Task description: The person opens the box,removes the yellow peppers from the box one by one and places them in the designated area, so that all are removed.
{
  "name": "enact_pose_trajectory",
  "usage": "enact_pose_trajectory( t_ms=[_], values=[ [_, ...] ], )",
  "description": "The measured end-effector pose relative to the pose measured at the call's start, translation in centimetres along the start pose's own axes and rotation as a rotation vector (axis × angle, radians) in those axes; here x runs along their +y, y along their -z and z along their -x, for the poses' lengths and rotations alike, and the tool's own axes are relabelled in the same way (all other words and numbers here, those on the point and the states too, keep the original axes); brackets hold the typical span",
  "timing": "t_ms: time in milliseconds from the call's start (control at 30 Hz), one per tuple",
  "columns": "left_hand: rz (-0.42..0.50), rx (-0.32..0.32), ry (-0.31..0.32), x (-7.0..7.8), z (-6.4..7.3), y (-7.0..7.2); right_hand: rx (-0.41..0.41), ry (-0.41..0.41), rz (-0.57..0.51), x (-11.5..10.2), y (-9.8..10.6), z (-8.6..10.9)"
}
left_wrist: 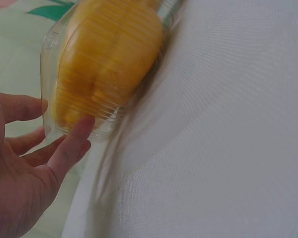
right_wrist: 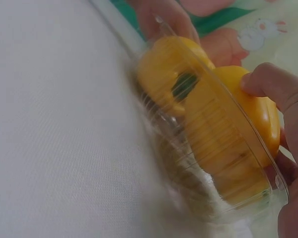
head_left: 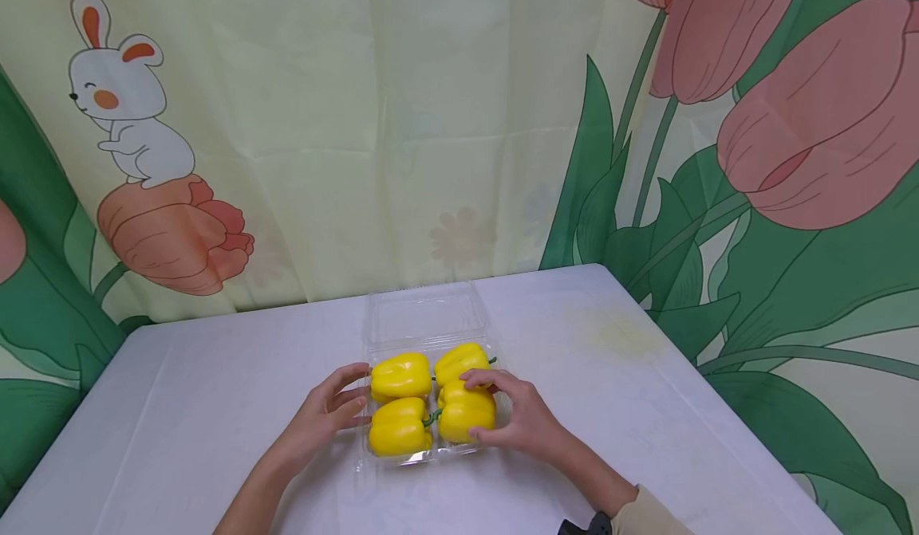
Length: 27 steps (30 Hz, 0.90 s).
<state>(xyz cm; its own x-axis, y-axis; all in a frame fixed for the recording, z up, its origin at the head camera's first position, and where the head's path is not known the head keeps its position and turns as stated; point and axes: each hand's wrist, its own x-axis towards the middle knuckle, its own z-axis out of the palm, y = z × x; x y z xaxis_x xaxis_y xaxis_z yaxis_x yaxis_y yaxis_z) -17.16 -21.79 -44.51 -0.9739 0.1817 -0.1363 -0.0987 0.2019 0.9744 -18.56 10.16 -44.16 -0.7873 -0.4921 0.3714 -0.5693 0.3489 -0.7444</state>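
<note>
Several yellow bell peppers (head_left: pixel 400 376) sit in two rows inside a clear plastic clamshell box (head_left: pixel 412 460) on the table. My right hand (head_left: pixel 522 415) grips the front right pepper (head_left: pixel 467 419), with the thumb on its near side and fingers over its far side. In the right wrist view this pepper (right_wrist: pixel 228 124) stands partly above the box rim, beside another with a green stem. My left hand (head_left: pixel 332 407) is at the left side of the box, its spread fingertips touching the clear wall; the left wrist view shows them at the box corner (left_wrist: pixel 107 121).
The clear lid (head_left: pixel 427 316) lies folded back behind the peppers, toward the far table edge. A white cloth covers the table (head_left: pixel 215 391). Behind it hangs a curtain (head_left: pixel 445 120) printed with a rabbit and tulips.
</note>
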Motion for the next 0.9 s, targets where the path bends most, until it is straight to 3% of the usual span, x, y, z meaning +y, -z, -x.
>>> enact_pose_trajectory(
  t_ms=[900],
  values=[
    [0.005,-0.004,0.005,0.07,0.09,0.05,-0.021,-0.071,-0.133,-0.10,0.84,0.07]
  ],
)
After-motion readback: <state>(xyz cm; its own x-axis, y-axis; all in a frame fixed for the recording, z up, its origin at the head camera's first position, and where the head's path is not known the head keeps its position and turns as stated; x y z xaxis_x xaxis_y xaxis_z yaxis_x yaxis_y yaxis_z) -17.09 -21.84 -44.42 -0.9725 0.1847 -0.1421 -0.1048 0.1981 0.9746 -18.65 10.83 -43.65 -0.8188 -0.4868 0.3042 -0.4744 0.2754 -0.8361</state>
